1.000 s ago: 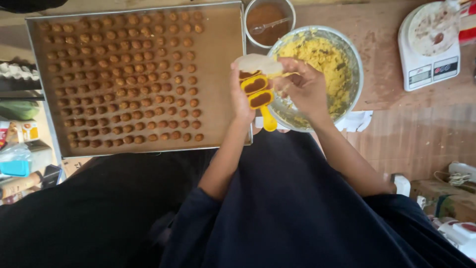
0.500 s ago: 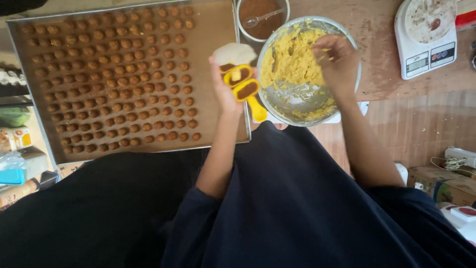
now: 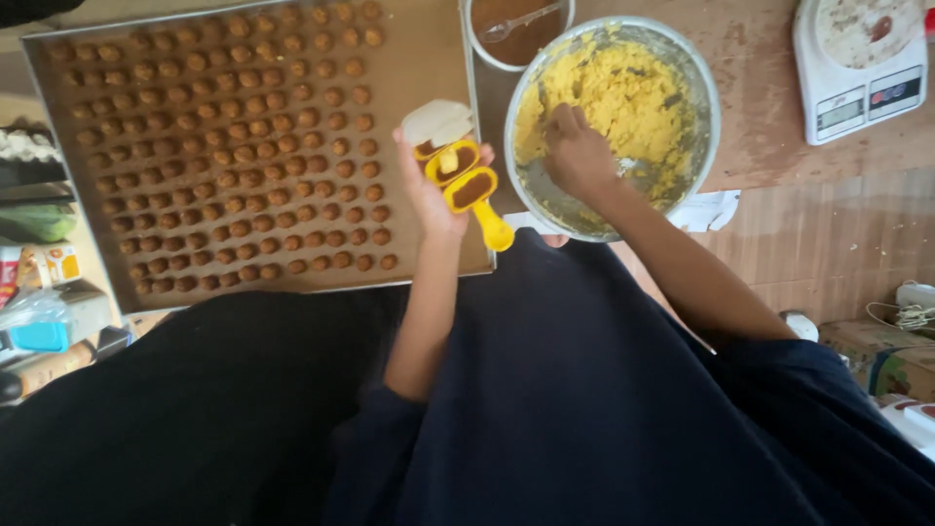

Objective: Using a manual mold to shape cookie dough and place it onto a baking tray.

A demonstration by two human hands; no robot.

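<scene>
My left hand [image 3: 429,190] grips the yellow measuring spoons [image 3: 466,180] at frame centre, over the baking tray's [image 3: 429,58] right edge. My right hand [image 3: 577,154] is buried in yellow dough [image 3: 623,97] inside the metal bowl [image 3: 709,117]; its grip I cannot tell.

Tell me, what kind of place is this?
Probably a small home bakery or kitchen: a big tray of small brown balls, a metal bowl of yellow dough, and a kitchen scale on a wooden table.
</scene>
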